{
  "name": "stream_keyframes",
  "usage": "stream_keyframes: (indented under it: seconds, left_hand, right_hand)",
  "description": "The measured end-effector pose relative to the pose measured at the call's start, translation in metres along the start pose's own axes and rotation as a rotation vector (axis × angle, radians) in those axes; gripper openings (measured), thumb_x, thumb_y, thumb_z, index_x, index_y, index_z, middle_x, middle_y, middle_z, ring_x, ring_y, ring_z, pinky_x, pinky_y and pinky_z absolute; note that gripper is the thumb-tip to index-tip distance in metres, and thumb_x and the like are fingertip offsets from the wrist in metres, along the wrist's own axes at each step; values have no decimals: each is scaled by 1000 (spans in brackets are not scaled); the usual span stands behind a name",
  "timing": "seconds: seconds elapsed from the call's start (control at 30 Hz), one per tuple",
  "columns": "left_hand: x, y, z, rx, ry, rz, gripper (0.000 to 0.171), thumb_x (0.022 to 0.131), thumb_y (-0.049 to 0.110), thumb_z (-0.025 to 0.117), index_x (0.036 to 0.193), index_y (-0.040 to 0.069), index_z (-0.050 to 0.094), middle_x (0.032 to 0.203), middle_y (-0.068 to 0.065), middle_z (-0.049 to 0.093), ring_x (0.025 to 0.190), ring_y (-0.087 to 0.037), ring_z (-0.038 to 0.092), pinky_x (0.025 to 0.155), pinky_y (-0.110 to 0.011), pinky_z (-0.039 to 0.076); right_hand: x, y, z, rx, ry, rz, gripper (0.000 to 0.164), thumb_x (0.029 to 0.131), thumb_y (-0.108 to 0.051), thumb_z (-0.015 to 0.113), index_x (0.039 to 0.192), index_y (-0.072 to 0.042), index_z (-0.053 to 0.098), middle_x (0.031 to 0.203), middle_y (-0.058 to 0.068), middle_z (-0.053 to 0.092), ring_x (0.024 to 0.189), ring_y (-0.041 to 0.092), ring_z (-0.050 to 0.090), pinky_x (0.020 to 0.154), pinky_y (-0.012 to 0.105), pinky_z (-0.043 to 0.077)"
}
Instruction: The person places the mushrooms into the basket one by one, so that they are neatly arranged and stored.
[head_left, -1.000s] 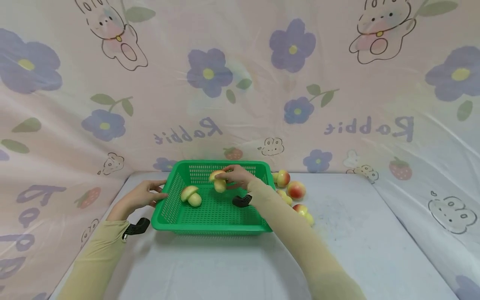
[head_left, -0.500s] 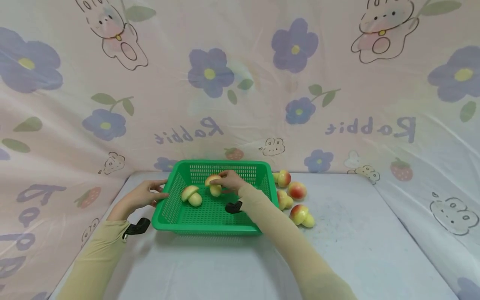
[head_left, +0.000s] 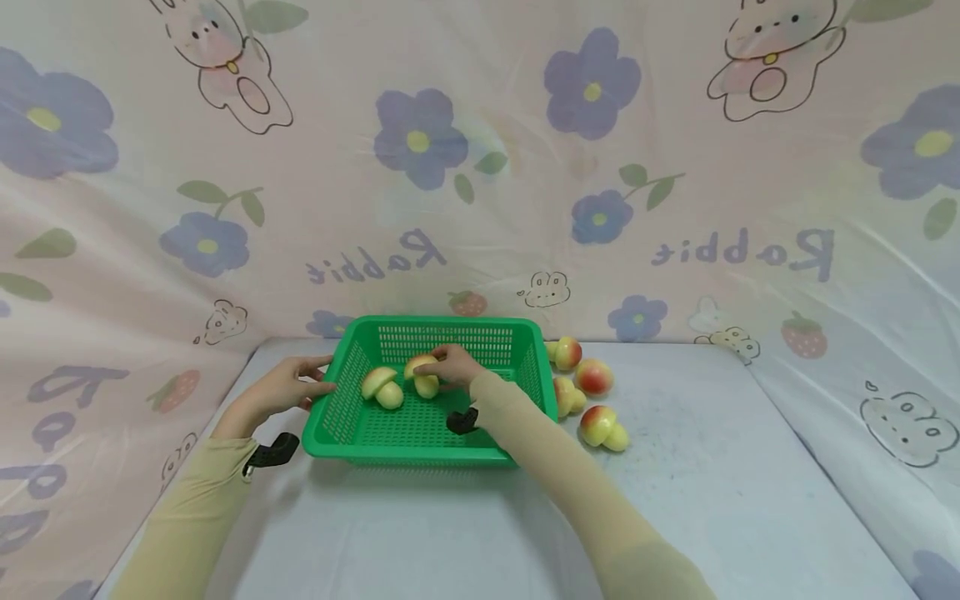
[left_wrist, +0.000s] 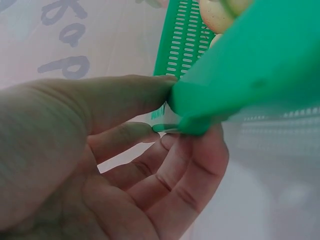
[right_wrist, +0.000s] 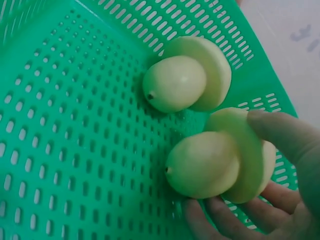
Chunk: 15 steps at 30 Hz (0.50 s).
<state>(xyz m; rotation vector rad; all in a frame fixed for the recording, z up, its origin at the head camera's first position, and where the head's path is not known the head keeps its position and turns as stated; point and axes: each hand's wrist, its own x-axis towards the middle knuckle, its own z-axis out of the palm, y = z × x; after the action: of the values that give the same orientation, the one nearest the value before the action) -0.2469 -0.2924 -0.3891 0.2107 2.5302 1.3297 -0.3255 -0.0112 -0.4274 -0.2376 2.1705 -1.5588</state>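
Note:
The right hand point(head_left: 454, 367) grips a toy mushroom point(head_left: 427, 386) by its cap inside a green plastic basket point(head_left: 442, 454). In the right wrist view the thumb lies on one side of the held mushroom point(right_wrist: 210, 165) and the fingers curl under the other. Beside it another toy mushroom point(right_wrist: 177, 82) lies on the basket floor near the left wall. My left hand point(head_left: 283, 388) pinches the basket's left rim; the left wrist view shows the thumb above the rim point(left_wrist: 215, 100) and the fingers below.
Outside the basket's right wall lie several more toy mushrooms, among them one at the front point(head_left: 603, 428) and one at the back point(head_left: 566, 353). A round red-yellow piece point(head_left: 594, 377) sits between them. A patterned cloth point(head_left: 480, 208) hangs behind the white table point(head_left: 712, 467).
The right hand has carried the mushroom left and down, close to the other one in the basket. The left hand stays on the rim.

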Motion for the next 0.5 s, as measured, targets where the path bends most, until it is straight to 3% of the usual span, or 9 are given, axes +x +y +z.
stream_keyframes:
  seconds: [0.17,0.5]
  left_hand:
    - [-1,0,1,6,-1,2,66,87,17,59,139,1,22,107,-22,44,71,-23,57,63,-35,52]
    - [-1,0,0,18,5,8,67,86,20,60,139,1,23,107,-22,44,71,-22,57,63,-36,52]
  right_hand:
    - [2,2,1,7,15,11,56,79,-23,68,125,-1,44,122,15,45,103,29,51,81,47,46]
    - [6,5,3,2,43,23,62,80,-26,68,128,0,39,127,16,39,106,31,48,79,45,47]
